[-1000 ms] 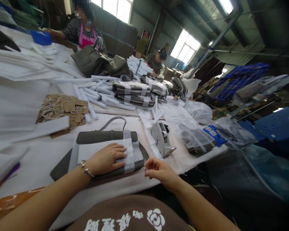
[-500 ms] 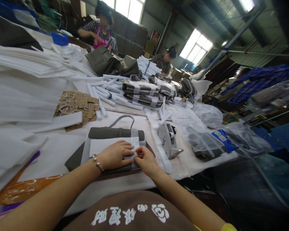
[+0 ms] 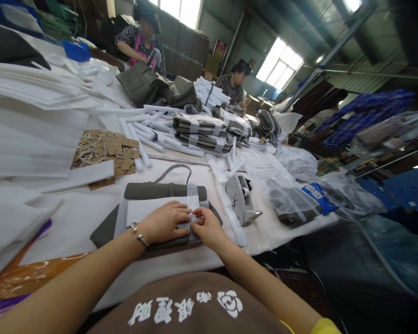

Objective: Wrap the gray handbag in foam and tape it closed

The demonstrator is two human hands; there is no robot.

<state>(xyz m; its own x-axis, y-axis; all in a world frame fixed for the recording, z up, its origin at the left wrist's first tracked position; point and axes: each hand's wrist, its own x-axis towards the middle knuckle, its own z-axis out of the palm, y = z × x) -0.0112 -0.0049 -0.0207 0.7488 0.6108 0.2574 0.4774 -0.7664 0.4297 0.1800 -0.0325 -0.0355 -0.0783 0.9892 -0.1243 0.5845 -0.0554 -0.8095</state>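
A folded grey-green handbag (image 3: 165,190) lies on the table before me, its thin wrapped handle (image 3: 174,168) arching out behind. White padding (image 3: 142,207) covers its middle. My left hand (image 3: 167,221) rests flat on that padding with fingers stretched to the right. Toward the bag's right end, a translucent strip (image 3: 192,192) runs across it. The fingers of my right hand (image 3: 207,227) pinch at this strip, close beside my left fingertips. Just what lies between those fingertips is partly hidden. Right of the bag stands a grey tape dispenser (image 3: 237,199).
Brown paper tags (image 3: 104,153) with strings lie at left, near white sheets (image 3: 31,139). White rolls (image 3: 160,130) and strapped folded bags (image 3: 204,132) are piled behind. A plastic-wrapped bag (image 3: 296,204) sits at the right edge. Two people (image 3: 146,41) stand across the table.
The view has shifted slightly, so the table's contents sit a little further left. Both hands stay at the same spots on the handbag, with hardly any movement.
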